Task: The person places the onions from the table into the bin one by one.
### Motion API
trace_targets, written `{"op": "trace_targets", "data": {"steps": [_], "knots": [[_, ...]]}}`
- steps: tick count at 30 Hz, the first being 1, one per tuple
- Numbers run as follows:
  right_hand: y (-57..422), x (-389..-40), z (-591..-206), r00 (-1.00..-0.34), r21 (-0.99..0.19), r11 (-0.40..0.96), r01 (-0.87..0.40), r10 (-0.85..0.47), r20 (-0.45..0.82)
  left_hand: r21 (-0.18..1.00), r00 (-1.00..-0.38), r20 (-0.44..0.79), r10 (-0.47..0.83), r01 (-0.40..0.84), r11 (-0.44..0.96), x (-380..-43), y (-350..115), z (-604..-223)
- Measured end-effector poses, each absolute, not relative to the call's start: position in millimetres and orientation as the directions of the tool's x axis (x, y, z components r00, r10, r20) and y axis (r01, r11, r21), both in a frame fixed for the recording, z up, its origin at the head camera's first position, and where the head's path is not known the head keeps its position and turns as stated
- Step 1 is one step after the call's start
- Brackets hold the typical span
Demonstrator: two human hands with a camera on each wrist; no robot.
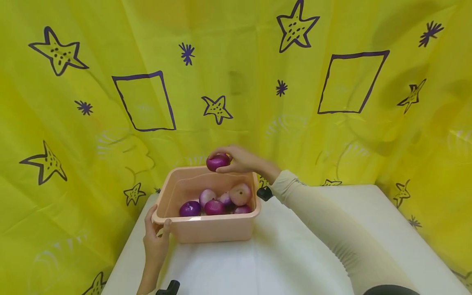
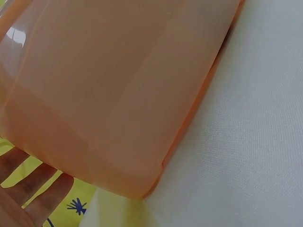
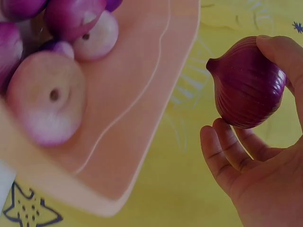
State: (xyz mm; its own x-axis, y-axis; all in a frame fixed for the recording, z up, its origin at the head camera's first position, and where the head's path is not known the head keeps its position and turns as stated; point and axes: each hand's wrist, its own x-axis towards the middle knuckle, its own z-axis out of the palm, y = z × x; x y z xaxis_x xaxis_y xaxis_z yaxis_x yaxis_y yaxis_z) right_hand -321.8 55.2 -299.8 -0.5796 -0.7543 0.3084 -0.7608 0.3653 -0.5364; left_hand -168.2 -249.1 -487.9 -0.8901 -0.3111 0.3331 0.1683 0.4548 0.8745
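Note:
My right hand (image 1: pixel 239 159) grips a purple onion (image 1: pixel 217 162) above the back rim of a pink plastic basin (image 1: pixel 215 229). In the right wrist view this onion (image 3: pixel 248 82) sits between the thumb and the fingers, its stem end pointing left. Inside the basin lie several more onions, among them a dark purple onion (image 1: pixel 190 209) and a pale onion (image 1: pixel 240 194) with a brown root mark. At the basin's front left corner, my left hand (image 1: pixel 156 241) holds the rim, thumb at the front and fingers along the outer left side.
The basin stands on a white-covered table (image 1: pixel 302 250). A yellow curtain (image 1: pixel 250 61) with drawn stars and squares hangs behind and beside the table, close to the basin's back. Dark wrist-camera pieces show near both wrists.

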Motion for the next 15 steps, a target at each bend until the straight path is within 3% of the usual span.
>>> {"op": "trace_targets", "data": {"steps": [6, 15], "knots": [[36, -321, -302, -0.524, -0.551, 0.288, -0.783, -0.782, 0.336, 0.871, -0.884, 0.349, -0.312, 0.183, 0.456, -170, -249, -489], [28, -318, -311, -0.54, -0.569, 0.297, -0.767, -0.777, 0.323, 0.868, -0.87, 0.376, -0.318, 0.211, 0.451, -168, -248, -489]]}}
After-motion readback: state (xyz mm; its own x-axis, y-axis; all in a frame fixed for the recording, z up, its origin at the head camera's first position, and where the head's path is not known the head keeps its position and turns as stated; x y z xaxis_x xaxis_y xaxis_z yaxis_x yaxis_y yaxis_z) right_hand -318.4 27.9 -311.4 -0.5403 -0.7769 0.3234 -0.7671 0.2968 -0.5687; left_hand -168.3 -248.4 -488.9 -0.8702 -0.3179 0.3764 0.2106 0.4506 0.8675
